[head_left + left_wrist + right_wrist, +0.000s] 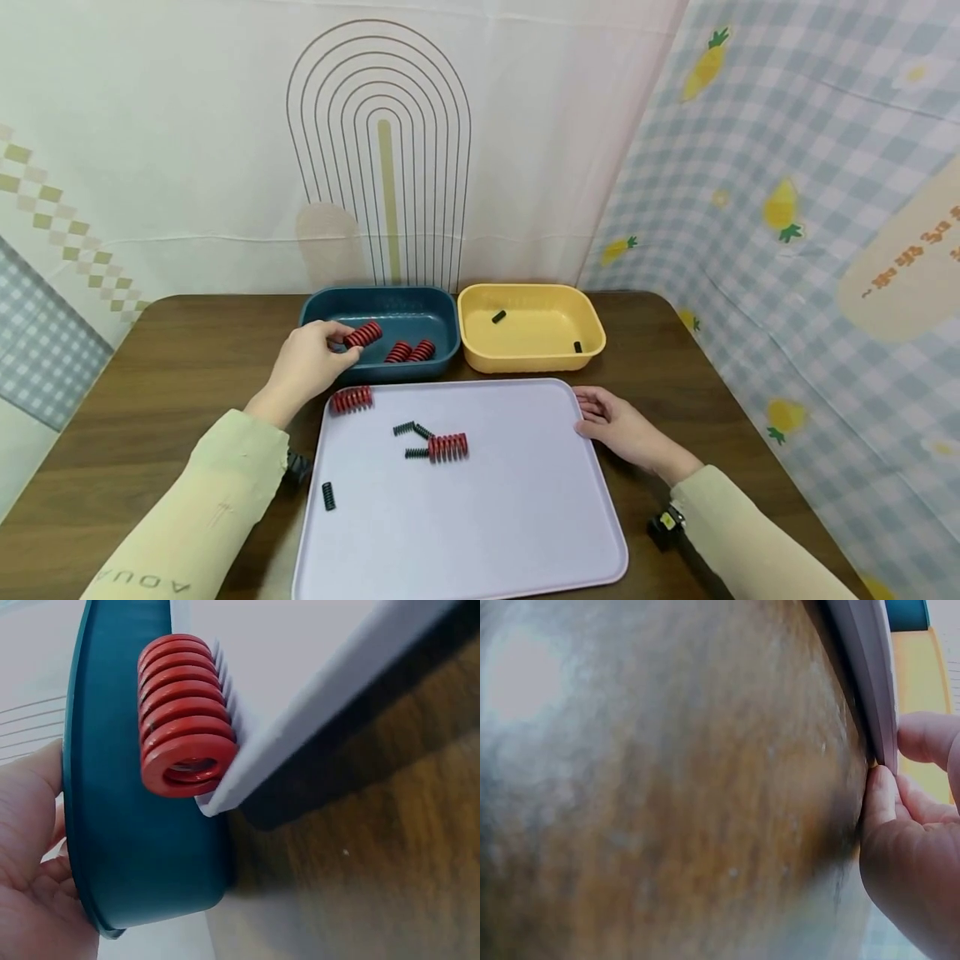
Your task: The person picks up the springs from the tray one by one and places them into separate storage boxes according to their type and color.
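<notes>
In the head view my left hand (311, 358) pinches a red coil spring (363, 334) between thumb and fingertips, over the left side of the dark blue bin (450, 346). Two red springs (410, 351) lie inside that bin. My right hand (618, 425) grips the upper right rim of the pale lavender tray (525, 500); the right wrist view has thumb and fingers around its edge. On the tray, one red spring (352, 400) sits in the upper left corner, large beside the bin in the left wrist view. Another red spring (448, 447) lies near several small dark springs (403, 428).
A yellow bin (532, 363) stands right beside the blue one, with two small dark springs (498, 317) in it. One more dark spring (328, 496) lies near the tray's left edge. Brown wooden table (150, 417) surrounds the tray; patterned cloth (540, 125) hangs behind.
</notes>
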Demonstrator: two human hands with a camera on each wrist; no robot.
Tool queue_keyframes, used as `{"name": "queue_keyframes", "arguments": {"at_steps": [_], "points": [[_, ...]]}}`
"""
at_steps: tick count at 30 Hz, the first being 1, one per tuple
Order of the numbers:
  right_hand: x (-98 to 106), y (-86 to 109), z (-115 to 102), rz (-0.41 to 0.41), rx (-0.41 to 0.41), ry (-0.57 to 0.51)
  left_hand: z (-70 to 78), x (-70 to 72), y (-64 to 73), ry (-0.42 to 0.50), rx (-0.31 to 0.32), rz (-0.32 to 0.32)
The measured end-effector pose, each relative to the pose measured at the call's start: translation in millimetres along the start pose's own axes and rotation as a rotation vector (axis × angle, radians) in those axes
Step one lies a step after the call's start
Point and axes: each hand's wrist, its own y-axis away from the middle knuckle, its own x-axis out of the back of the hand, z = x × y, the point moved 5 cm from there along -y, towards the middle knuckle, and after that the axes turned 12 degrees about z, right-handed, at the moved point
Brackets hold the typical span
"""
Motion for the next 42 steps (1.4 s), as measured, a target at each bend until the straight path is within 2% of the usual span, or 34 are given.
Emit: {"name": "queue_keyframes", "arguments": {"at_steps": [6,10,19,27,30,36,42], "points": [[0.3,-0.8,0.3,0.003,0.001,0.001,-1.3,-0.2,-1.1,0.084,0.021,0.005],[0.4,-1.8,1.9,0.001,-0.006,0.000,-1.2,-0.8,-2.7,0.102,0.014,0.006],[1.2,-2.7,-0.8,0.009,-0.007,0.008,4.9,-0.7,-4.1,0.031,-0.012,-0.032],[0.6,-0.9,0.0,0.011,-0.032,0.021,4.1,-4.0,-4.1,0.003,0.013,-0.099],[0.2,-1.2,-0.1,0.012,-0.035,0.016,3.0,-3.4,-2.6,0.007,0.017,-0.086],[0.0,-1.8,0.5,0.013,-0.032,0.007,4.1,0.3,0.3,0.065,-0.010,-0.021],[1.0,-1.0,0.6,0.011,-0.021,0.005,12.1,9.0,8.6,0.124,-0.068,0.012]]}}
